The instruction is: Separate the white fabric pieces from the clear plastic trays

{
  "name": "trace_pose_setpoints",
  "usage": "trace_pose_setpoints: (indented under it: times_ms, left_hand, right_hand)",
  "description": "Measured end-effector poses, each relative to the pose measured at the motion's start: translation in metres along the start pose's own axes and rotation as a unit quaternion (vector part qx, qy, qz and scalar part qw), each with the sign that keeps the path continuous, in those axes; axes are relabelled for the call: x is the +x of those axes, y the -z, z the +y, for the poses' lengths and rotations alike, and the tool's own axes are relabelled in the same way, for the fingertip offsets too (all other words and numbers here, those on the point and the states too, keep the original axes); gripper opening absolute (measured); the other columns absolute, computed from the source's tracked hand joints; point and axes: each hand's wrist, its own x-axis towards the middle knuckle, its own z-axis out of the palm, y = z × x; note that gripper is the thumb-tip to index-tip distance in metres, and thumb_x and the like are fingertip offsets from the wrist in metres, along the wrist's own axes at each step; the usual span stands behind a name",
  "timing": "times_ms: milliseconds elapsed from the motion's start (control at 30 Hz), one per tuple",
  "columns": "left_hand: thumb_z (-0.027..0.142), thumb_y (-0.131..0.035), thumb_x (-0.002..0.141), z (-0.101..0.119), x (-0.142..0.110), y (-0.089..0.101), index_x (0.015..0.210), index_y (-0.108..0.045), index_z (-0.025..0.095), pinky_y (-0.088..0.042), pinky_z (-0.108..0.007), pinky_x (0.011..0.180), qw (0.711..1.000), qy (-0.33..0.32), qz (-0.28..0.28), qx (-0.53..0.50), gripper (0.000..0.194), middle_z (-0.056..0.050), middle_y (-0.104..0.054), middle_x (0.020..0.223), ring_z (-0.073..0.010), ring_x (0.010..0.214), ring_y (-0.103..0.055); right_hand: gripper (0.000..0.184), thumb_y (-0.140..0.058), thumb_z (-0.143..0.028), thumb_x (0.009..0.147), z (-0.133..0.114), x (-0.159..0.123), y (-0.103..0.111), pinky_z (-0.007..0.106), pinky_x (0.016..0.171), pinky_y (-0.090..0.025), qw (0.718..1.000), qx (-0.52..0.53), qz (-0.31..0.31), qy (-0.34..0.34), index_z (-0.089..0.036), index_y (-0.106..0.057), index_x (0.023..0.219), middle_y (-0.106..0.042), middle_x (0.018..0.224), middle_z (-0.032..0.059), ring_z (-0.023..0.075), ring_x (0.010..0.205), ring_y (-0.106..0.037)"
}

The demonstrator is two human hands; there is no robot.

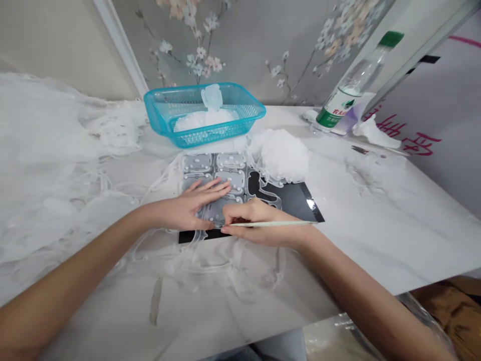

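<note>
A sheet of translucent moulded pieces (230, 179), rounded rectangles with small white dots, lies on a black mat (296, 203). My left hand (195, 203) rests flat on this sheet with its fingers spread. Close beside it, at the sheet's near edge, my right hand (255, 220) is closed around a thin pale stick-like tool (278, 223), whose shaft reaches back over the wrist. Its tip, near my left thumb, is too small to make out. Clear trimmed strips (259, 188) lie on the mat to the right of the sheet, and more hang over its near edge.
A blue plastic basket (205, 138) holding white translucent pieces stands behind the mat. A white pile (285, 155) sits at the mat's far right corner. Farther right are a green-capped bottle (343, 98) and small scissors (359, 150). Translucent scraps (56, 175) heap on the left.
</note>
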Motion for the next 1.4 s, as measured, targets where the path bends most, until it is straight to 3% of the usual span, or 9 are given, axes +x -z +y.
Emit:
trace_pose_setpoints:
  times_ms: [167,333,467,667,900,1033,1133,1267,1400]
  left_hand:
    - [0.055,-0.047,0.083,-0.002,0.000,-0.001,0.146,-0.006,0.025,0.007,-0.043,0.111,1.000,0.000,-0.004,-0.011,0.080,-0.001,0.000,0.154,-0.0223,0.140,0.007]
    - [0.053,-0.047,0.083,-0.001,0.000,0.000,0.146,-0.007,0.024,0.007,-0.044,0.111,1.000,0.002,-0.002,-0.005,0.080,-0.002,0.001,0.154,-0.0227,0.140,0.007]
    - [0.052,-0.047,0.082,0.001,0.001,0.000,0.146,-0.007,0.023,0.007,-0.045,0.110,1.000,0.010,-0.003,-0.009,0.081,-0.003,0.001,0.154,-0.0237,0.140,0.007]
    - [0.050,-0.049,0.083,-0.002,0.002,-0.003,0.146,-0.005,0.029,0.007,-0.046,0.110,1.000,0.005,0.002,-0.012,0.079,0.000,0.000,0.154,-0.0234,0.140,0.006]
    - [0.048,-0.048,0.084,-0.001,0.001,-0.003,0.146,-0.004,0.029,0.007,-0.048,0.110,1.000,0.003,0.001,-0.015,0.078,-0.001,-0.002,0.154,-0.0246,0.140,0.006]
    - [0.050,-0.046,0.085,-0.001,0.000,-0.002,0.146,-0.005,0.029,0.007,-0.048,0.110,1.000,0.002,0.005,-0.019,0.077,-0.001,-0.002,0.154,-0.0252,0.140,0.006]
    - [0.052,-0.046,0.084,-0.002,0.000,-0.002,0.146,-0.005,0.029,0.007,-0.048,0.110,1.000,-0.004,0.003,-0.019,0.077,-0.001,-0.002,0.154,-0.0245,0.140,0.006]
    - [0.051,-0.047,0.084,-0.002,0.000,-0.002,0.146,-0.005,0.028,0.007,-0.046,0.111,1.000,-0.009,0.004,-0.011,0.078,0.000,-0.001,0.154,-0.0239,0.140,0.006]
    - [0.057,-0.046,0.083,-0.002,0.000,-0.001,0.146,-0.007,0.027,0.006,-0.044,0.111,1.000,-0.011,0.007,-0.012,0.080,-0.001,-0.002,0.154,-0.0241,0.140,0.005]
  right_hand:
    - [0.023,-0.052,-0.016,0.083,-0.009,-0.007,0.017,0.019,0.050,-0.024,0.997,-0.006,-0.045,-0.063,-0.017,-0.038,0.065,-0.030,0.058,-0.0075,0.0063,0.054,-0.028]
    - [0.021,-0.052,-0.015,0.081,-0.007,-0.013,0.025,0.019,0.050,-0.025,0.995,-0.015,-0.051,-0.080,-0.017,-0.038,0.065,-0.035,0.059,-0.0067,0.0065,0.054,-0.031]
    - [0.019,-0.055,-0.022,0.082,-0.004,-0.013,0.019,0.018,0.050,-0.028,0.997,0.000,-0.013,-0.072,-0.017,-0.043,0.068,-0.041,0.057,-0.0069,0.0061,0.053,-0.036]
    - [0.018,-0.056,-0.018,0.079,-0.001,-0.001,-0.006,0.017,0.049,-0.027,0.993,0.032,0.118,-0.004,-0.017,-0.043,0.067,-0.041,0.054,-0.0079,0.0047,0.050,-0.033]
    - [0.023,-0.053,-0.016,0.079,0.007,0.005,-0.018,0.018,0.048,-0.024,0.993,0.010,0.122,0.002,-0.018,-0.037,0.063,-0.034,0.052,-0.0082,0.0057,0.048,-0.028]
    - [0.022,-0.050,-0.018,0.082,0.005,0.003,-0.017,0.018,0.050,-0.025,0.994,-0.016,0.104,0.002,-0.019,-0.036,0.066,-0.034,0.054,-0.0078,0.0061,0.048,-0.029]
    - [0.019,-0.047,-0.020,0.086,0.001,0.002,-0.013,0.019,0.051,-0.026,0.998,-0.027,0.053,0.002,-0.018,-0.039,0.068,-0.035,0.058,-0.0069,0.0068,0.052,-0.029]
    - [0.020,-0.047,-0.017,0.086,-0.004,0.000,0.000,0.019,0.052,-0.024,1.000,0.000,-0.021,-0.019,-0.017,-0.040,0.067,-0.032,0.060,-0.0064,0.0068,0.055,-0.028]
    - [0.023,-0.051,-0.017,0.083,-0.005,-0.005,0.014,0.019,0.052,-0.024,0.998,0.009,-0.040,-0.041,-0.017,-0.038,0.064,-0.029,0.058,-0.0071,0.0062,0.054,-0.027]
